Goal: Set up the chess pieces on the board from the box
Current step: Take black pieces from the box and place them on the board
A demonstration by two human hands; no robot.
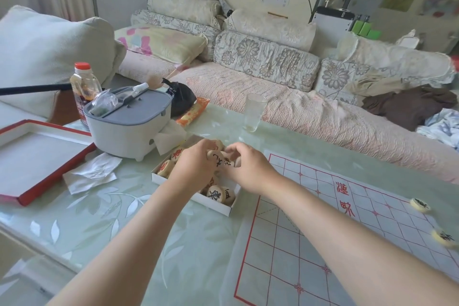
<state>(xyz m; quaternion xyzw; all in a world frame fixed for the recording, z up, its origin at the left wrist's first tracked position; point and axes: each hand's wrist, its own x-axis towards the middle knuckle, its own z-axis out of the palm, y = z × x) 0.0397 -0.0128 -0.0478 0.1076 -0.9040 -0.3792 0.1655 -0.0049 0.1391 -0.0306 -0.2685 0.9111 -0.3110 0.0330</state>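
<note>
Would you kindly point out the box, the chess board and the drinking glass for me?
box point(216, 206): head view, its white front wall.
chess board point(278, 271): head view, bare grid squares near its left edge.
drinking glass point(254, 112): head view, middle of its clear side.

The pale round wooden chess pieces point(215, 195) look smooth and lightly lacquered, lying in a matt white cardboard box point(218, 206). At four o'clock the thin white board sheet with red lines point(285, 268) looks like limp plastic film. The pale green glass tabletop point(124, 218) is glossy, with frosted leaf patterns. At ten o'clock, the grey-lidded white tub point(124, 129) is smooth matt plastic.
</note>
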